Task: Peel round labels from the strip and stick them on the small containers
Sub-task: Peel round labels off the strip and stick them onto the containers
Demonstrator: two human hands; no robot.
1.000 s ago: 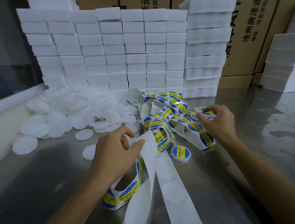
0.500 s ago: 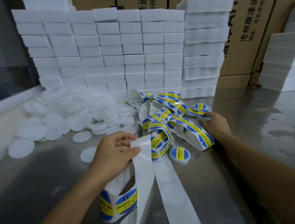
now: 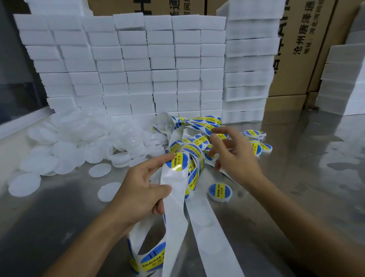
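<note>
The left hand [image 3: 137, 188] pinched the strip [image 3: 173, 193], its top label [image 3: 177, 162] just left of the loose-fingered, empty right hand [image 3: 234, 157].

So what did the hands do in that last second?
The right hand came back from the labelled containers at the far right toward the middle, fingers spread over the tangle, holding nothing. The left hand kept its grip on the label strip and drew it up, so the next label now sits at its fingertip. The lone labelled container stayed put.
</note>
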